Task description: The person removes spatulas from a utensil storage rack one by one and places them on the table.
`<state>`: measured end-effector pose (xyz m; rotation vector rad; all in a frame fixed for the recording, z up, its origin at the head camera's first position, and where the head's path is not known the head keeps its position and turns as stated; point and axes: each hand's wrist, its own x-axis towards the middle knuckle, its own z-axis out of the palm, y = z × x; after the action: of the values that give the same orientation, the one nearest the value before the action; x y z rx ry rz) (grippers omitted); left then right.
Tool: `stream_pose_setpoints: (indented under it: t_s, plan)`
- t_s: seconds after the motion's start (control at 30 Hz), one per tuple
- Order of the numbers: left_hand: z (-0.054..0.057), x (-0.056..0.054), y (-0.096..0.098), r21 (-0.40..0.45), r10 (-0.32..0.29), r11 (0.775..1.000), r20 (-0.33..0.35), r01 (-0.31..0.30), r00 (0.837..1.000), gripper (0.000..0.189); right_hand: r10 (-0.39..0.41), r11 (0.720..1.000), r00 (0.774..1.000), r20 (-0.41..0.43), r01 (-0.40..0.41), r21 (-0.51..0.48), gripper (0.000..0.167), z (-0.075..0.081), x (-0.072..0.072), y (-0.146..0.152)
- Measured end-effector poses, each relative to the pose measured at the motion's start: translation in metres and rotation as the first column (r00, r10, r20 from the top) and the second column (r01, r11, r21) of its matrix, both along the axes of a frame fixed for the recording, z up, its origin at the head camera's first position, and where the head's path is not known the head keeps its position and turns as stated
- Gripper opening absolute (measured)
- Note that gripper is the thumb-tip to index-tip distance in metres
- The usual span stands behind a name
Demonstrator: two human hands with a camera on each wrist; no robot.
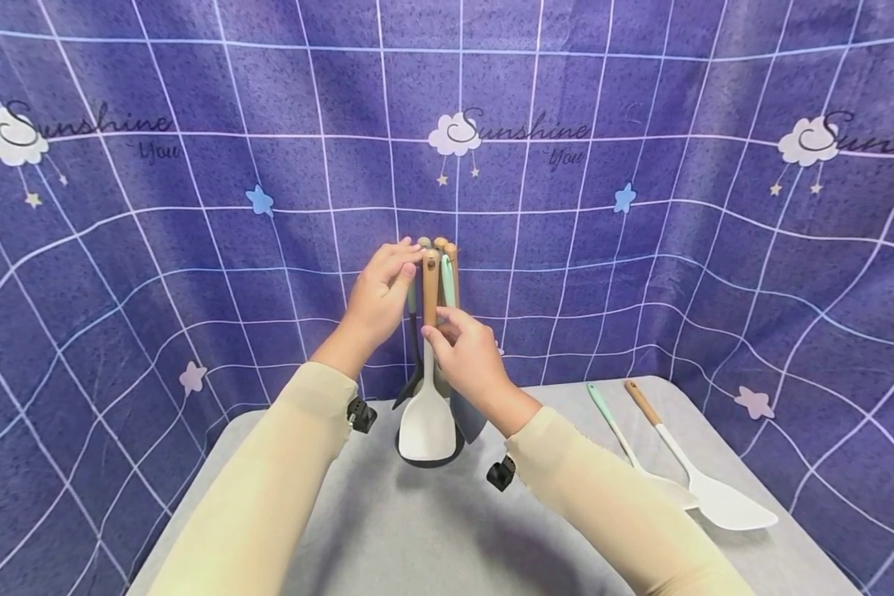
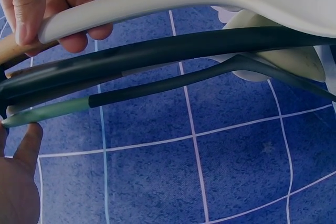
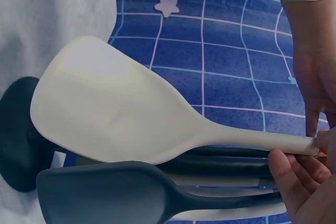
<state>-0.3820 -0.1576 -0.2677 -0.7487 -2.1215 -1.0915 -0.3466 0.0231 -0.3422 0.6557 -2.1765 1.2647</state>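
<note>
My right hand (image 1: 468, 352) pinches a white spatula (image 1: 426, 426) where its white shaft meets the wooden handle. The spatula stands upright, blade down, at the front of a utensil stand with a dark round base (image 3: 18, 135). At the top of the stand my left hand (image 1: 380, 290) reaches in with fingers extended. Its fingertips touch the end of a green-handled dark utensil (image 2: 157, 87) in the left wrist view. A dark-bladed turner (image 3: 105, 192) hangs beside the white spatula. Several wooden and green handle ends cluster at the top, partly hidden by my fingers.
On the right of the grey table (image 1: 387, 538) lie a white spatula with a wooden handle (image 1: 644, 401) and a light utensil with a mint handle (image 1: 603, 406), its head partly under my right sleeve. A purple gridded curtain (image 1: 566, 290) rises behind and along both sides.
</note>
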Motion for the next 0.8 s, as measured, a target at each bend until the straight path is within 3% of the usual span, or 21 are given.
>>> stream_pose_setpoints:
  t_s: [0.4, 0.8]
  plan:
    - [0.000, 0.001, 0.001, -0.007, -0.008, 1.000, -0.007, 0.008, 1.000, 0.036, 0.089, 0.994, 0.994, 0.059, -0.085, -0.071, 0.044, -0.002, 0.016, 0.005]
    - [0.000, -0.002, 0.000, -0.012, 0.002, 1.000, -0.005, -0.002, 1.000, 0.037, 0.143, 0.982, 0.989, 0.041, -0.137, -0.130, 0.040, 0.019, 0.034, 0.025]
